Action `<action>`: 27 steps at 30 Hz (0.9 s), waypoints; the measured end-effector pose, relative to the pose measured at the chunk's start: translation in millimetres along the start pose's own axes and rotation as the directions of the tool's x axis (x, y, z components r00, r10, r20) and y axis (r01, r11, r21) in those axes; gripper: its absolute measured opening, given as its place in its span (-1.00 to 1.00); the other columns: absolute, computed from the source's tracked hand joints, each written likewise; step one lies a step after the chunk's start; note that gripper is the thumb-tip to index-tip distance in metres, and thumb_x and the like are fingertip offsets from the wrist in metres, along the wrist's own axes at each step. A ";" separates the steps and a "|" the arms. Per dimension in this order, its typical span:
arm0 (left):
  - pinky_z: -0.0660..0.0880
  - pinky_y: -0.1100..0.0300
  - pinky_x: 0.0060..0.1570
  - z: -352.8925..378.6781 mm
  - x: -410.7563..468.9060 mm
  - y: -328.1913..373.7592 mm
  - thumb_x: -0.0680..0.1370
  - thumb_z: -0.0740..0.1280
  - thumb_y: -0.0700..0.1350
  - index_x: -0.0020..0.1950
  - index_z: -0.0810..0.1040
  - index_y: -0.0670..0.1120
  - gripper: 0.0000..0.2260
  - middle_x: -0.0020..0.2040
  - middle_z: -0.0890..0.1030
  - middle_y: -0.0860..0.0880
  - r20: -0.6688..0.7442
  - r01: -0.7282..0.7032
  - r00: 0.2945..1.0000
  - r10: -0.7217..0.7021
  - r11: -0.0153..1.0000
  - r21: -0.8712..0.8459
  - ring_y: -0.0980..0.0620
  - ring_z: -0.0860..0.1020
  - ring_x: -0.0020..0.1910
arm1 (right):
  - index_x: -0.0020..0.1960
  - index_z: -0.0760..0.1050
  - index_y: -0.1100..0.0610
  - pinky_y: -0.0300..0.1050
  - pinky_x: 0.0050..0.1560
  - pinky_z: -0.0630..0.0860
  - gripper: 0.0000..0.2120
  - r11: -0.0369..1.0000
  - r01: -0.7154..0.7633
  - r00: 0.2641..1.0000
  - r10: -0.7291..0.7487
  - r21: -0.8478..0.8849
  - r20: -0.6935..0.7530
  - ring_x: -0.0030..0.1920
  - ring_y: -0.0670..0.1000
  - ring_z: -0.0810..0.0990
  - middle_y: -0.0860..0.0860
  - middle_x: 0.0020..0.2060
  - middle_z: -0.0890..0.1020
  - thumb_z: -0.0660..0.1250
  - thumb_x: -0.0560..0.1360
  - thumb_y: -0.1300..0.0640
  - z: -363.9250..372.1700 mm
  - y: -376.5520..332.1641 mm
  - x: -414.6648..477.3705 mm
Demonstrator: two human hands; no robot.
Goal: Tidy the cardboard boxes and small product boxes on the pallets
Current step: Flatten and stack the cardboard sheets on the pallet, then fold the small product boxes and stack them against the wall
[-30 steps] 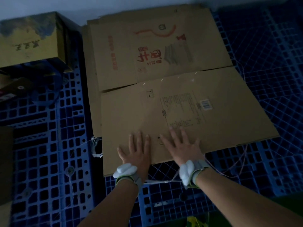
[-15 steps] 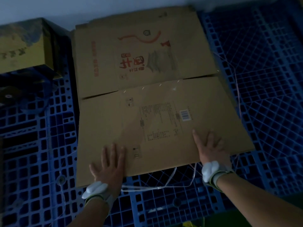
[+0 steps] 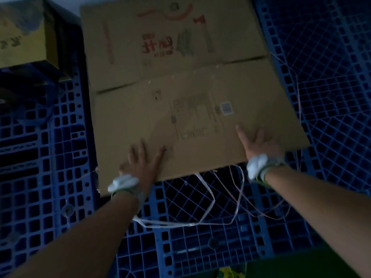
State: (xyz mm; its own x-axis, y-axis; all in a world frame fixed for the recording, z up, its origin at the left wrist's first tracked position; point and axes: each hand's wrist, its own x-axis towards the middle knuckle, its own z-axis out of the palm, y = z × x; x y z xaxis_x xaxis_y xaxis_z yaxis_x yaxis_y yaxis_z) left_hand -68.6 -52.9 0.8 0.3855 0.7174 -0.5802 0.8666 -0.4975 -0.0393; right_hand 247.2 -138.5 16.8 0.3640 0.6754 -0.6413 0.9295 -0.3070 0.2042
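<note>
A large flattened cardboard box (image 3: pixel 180 81) with red print lies on the blue plastic pallets (image 3: pixel 50 167), its far edge at the wall. My left hand (image 3: pixel 143 159) rests flat on its near left part, fingers spread. My right hand (image 3: pixel 259 143) presses flat on its near right part, fingers apart. Neither hand grips anything. A yellow product box (image 3: pixel 26 35) stands at the far left, beside the cardboard.
Loose white strapping (image 3: pixel 208 199) and thin strings (image 3: pixel 297 109) lie on the pallet below and right of the cardboard. A dark roll-like object (image 3: pixel 8 97) sits at the left edge, under the yellow box. Bare pallet grid lies to the right (image 3: pixel 331 77).
My hands have slid apart on the cardboard from side by side at its near middle. The sheet has shifted left, toward the yellow box.
</note>
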 end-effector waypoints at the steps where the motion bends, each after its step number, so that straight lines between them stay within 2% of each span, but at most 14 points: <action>1: 0.20 -0.48 0.23 -6.6 11.2 0.1 0.57 0.29 -0.10 0.40 -0.46 0.34 -0.09 0.52 -0.39 -0.18 -0.001 -0.011 1.000 0.011 1.000 0.008 -0.39 -0.26 0.48 | 0.38 -0.60 -0.19 0.30 0.12 0.51 0.15 1.000 0.007 0.999 -0.006 -0.025 0.037 0.29 0.41 0.37 0.32 0.51 -0.16 0.41 0.42 0.02 -13.2 1.2 10.9; 3: 0.21 -0.49 0.22 -5.8 19.5 -1.8 0.60 0.24 -0.08 0.43 -0.40 0.34 -0.18 0.53 -0.36 -0.18 0.004 0.004 1.000 -0.004 1.000 0.006 -0.40 -0.26 0.47 | 0.43 -0.55 -0.19 0.27 0.10 0.53 0.10 0.998 0.021 0.997 -0.017 -0.052 0.080 0.22 0.36 0.47 0.33 0.51 -0.14 0.38 0.44 0.02 -19.2 -2.8 20.5; 6: 0.30 -0.41 0.23 6.2 13.2 -5.6 0.60 0.24 -0.08 0.45 -0.38 0.31 -0.20 0.53 -0.34 -0.19 -0.006 0.004 1.000 -0.004 1.000 0.031 -0.42 -0.22 0.47 | 0.47 -0.50 -0.13 0.14 -0.02 0.59 -0.05 0.991 0.063 0.997 -0.057 -0.122 0.048 0.10 0.29 0.55 0.35 0.50 -0.01 0.24 0.53 0.17 -1.6 -7.3 14.5; 8: 0.24 -0.41 0.28 7.0 14.5 -2.9 0.60 0.25 -0.08 0.48 -0.32 0.29 -0.22 0.53 -0.32 -0.22 -0.006 0.003 1.000 -0.003 0.999 0.052 -0.46 -0.20 0.46 | 0.49 -0.48 -0.09 0.09 -0.09 0.58 -0.12 0.979 0.066 0.998 -0.061 -0.194 0.031 0.06 0.26 0.56 0.37 0.46 0.12 0.18 0.55 0.17 5.3 -7.1 13.3; 10: 0.13 -0.40 0.34 5.3 24.4 -1.4 0.63 0.17 -0.01 0.49 -0.29 0.29 -0.32 0.54 -0.30 -0.21 -0.012 0.041 0.999 -0.040 0.998 0.052 -0.46 -0.20 0.46 | 0.49 -0.47 -0.07 0.05 -0.12 0.57 -0.15 0.975 0.058 0.998 -0.053 -0.214 0.030 0.03 0.23 0.56 0.35 0.39 0.26 0.16 0.56 0.11 3.6 -9.0 15.4; 13: 0.04 -0.35 0.39 6.0 34.3 3.0 0.65 0.04 0.08 0.50 -0.29 0.27 -0.43 0.54 -0.29 -0.23 0.092 0.076 0.993 -0.080 0.996 0.046 -0.41 -0.19 0.49 | 0.54 -0.35 -0.02 0.00 -0.02 0.53 -0.14 0.974 0.081 0.996 -0.073 -0.213 0.047 0.11 0.18 0.55 0.25 0.33 0.39 0.21 0.51 0.07 2.3 -11.8 9.7; 15: 0.19 -0.24 0.39 0.0 30.9 6.2 0.65 0.08 0.03 0.57 -0.13 0.08 -0.45 0.55 -0.07 -0.25 0.148 0.106 0.984 -0.100 0.994 -0.028 -0.38 0.05 0.48 | 0.56 -0.13 0.09 -0.05 0.10 0.50 -0.21 0.962 0.152 0.988 -0.144 -0.225 0.051 0.19 0.16 0.53 0.17 0.33 0.44 0.21 0.45 0.11 2.4 -17.0 -3.0; 17: 0.34 -0.13 0.28 -18.4 25.8 9.7 0.62 0.17 0.00 0.54 0.14 -0.05 -0.49 0.48 0.23 -0.24 0.090 0.112 0.990 -0.106 0.991 -0.073 -0.31 0.32 0.38 | 0.50 0.08 0.16 -0.14 0.01 0.46 -0.32 0.950 0.174 0.984 -0.175 -0.260 0.020 0.11 0.11 0.56 0.13 0.26 0.51 0.19 0.42 0.14 2.9 -25.1 -18.2; 19: 0.35 -0.10 0.26 -39.7 14.3 10.3 0.62 0.16 -0.01 0.54 0.13 -0.06 -0.49 0.46 0.27 -0.20 0.093 0.024 0.995 -0.024 1.000 0.009 -0.26 0.34 0.36 | 0.42 0.20 0.15 -0.11 0.09 0.47 -0.49 0.961 0.156 0.988 -0.148 -0.226 0.053 0.14 0.11 0.54 0.13 0.25 0.50 0.17 0.49 0.12 0.6 -41.0 -33.1; 21: 0.34 -0.10 0.24 -54.4 -3.5 3.3 0.62 0.13 -0.03 0.54 0.11 -0.02 -0.51 0.42 0.30 -0.17 0.143 -0.012 0.990 0.007 0.999 0.039 -0.22 0.34 0.34 | 0.43 0.26 0.13 -0.03 0.17 0.46 -0.57 0.989 0.130 0.982 -0.119 -0.068 0.148 0.23 0.17 0.50 0.16 0.29 0.49 0.18 0.58 0.12 -5.3 -61.2 -48.6; 23: 0.35 -0.07 0.22 -67.6 -28.9 -8.9 0.62 0.14 -0.01 0.52 0.12 0.00 -0.52 0.39 0.35 -0.15 0.189 -0.027 0.982 0.021 0.999 0.032 -0.19 0.36 0.32 | 0.47 0.23 0.10 0.00 0.07 0.46 -0.53 0.989 0.134 0.974 -0.143 0.061 0.178 0.16 0.18 0.55 0.17 0.25 0.53 0.21 0.59 0.10 -17.3 -80.1 -72.5; 24: 0.34 -0.08 0.23 -75.7 -45.1 -16.3 0.61 0.14 0.02 0.52 0.12 0.00 -0.51 0.40 0.34 -0.13 0.221 -0.028 0.975 0.022 0.999 0.022 -0.17 0.35 0.33 | 0.50 0.16 0.08 -0.02 -0.06 0.47 -0.47 0.985 0.156 0.974 -0.166 0.077 0.151 0.03 0.14 0.58 0.14 0.17 0.58 0.23 0.58 0.08 -24.2 -88.7 -87.8; 26: 0.35 -0.17 0.26 -95.0 -80.3 -32.2 0.59 0.18 0.04 0.52 0.10 0.04 -0.48 0.42 0.31 -0.10 0.297 0.036 0.955 -0.016 0.998 -0.060 -0.16 0.31 0.37 | 0.55 -0.06 0.02 -0.11 -0.31 0.44 -0.28 0.977 0.209 0.972 -0.213 0.042 0.102 -0.21 0.06 0.57 0.06 0.02 0.62 0.27 0.53 0.02 -39.7 -105.6 -124.7; 27: 0.36 -0.23 0.23 -105.6 -100.0 -38.8 0.58 0.21 0.04 0.51 0.12 0.05 -0.47 0.42 0.32 -0.09 0.324 0.085 0.945 -0.047 0.991 -0.106 -0.17 0.30 0.37 | 0.56 -0.14 -0.01 -0.13 -0.37 0.43 -0.21 0.971 0.238 0.966 -0.238 0.015 0.098 -0.22 0.04 0.57 0.03 0.04 0.60 0.27 0.52 0.00 -46.8 -112.9 -143.4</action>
State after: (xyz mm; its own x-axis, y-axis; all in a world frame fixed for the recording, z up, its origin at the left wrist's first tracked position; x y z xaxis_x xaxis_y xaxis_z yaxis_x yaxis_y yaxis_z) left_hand -107.2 -53.8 146.2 0.2208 0.5429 -0.8102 0.9249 -0.3802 -0.0026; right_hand 92.9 -169.3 120.4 0.1245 0.6599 -0.7410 0.9885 -0.1474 0.0348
